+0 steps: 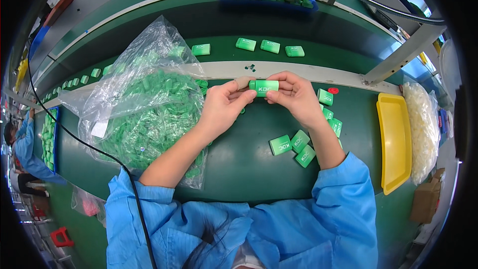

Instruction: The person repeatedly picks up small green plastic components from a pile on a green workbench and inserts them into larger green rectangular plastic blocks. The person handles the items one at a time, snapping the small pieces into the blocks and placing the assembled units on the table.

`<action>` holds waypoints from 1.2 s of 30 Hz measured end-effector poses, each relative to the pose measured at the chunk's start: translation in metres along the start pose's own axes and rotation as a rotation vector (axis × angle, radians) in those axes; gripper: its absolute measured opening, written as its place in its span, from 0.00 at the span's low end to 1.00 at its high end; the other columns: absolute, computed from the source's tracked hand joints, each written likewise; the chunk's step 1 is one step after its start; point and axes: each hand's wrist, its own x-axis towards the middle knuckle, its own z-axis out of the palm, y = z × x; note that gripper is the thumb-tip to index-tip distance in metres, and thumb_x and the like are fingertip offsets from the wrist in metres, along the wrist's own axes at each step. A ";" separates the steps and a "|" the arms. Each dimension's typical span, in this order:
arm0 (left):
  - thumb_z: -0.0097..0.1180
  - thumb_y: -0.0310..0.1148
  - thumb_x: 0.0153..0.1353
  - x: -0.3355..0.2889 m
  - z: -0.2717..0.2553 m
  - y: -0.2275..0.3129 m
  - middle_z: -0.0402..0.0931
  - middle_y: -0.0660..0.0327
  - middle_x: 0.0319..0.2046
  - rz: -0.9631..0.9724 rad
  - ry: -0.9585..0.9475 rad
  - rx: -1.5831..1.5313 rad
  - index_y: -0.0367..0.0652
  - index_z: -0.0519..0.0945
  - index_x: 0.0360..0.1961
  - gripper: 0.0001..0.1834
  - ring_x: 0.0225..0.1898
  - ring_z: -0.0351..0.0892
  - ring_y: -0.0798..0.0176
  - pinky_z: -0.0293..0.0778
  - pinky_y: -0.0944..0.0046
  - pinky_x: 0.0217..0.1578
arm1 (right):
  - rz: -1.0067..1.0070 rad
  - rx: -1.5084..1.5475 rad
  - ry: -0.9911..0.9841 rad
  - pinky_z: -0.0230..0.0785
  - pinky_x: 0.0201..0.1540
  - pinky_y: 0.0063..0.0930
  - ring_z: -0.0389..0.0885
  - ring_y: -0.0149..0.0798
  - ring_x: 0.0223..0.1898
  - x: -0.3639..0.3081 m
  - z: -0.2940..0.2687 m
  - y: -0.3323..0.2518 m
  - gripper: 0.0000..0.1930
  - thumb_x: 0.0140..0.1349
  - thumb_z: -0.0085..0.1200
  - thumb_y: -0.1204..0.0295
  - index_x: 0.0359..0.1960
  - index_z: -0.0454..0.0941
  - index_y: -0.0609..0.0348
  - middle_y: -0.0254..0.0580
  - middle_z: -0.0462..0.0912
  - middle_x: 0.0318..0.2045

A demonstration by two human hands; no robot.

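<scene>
My left hand [222, 103] and my right hand [295, 97] meet in front of me, above the near side of the pale rail. Between them they pinch a small green rectangular case [264, 86] with white lettering, thumbs at its lower edge; the left fingers hold its left end and the right fingers its right end. Several similar green cases [280, 145] lie on the dark green table below and beside my right wrist, some partly behind the forearm. Left of my left forearm sits a large clear plastic bag [144, 119] full of small green parts.
Spaced-out green cases [245, 44] run along the conveyor belt [318, 35] beyond the rail. A blue bin [234, 4] heaped with green pieces stands farther back. At right are a yellow tray [396, 144] and a bag of whitish parts [419, 129]. A black cable [99, 150] crosses at left; another person [30, 149] works there.
</scene>
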 end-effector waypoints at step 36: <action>0.52 0.26 0.61 -0.005 0.006 0.007 0.77 0.42 0.40 0.288 0.013 0.581 0.33 0.66 0.57 0.22 0.42 0.79 0.43 0.75 0.53 0.41 | -0.346 -0.513 0.201 0.74 0.34 0.24 0.83 0.32 0.28 0.004 0.011 0.000 0.13 0.55 0.60 0.76 0.43 0.77 0.64 0.41 0.83 0.27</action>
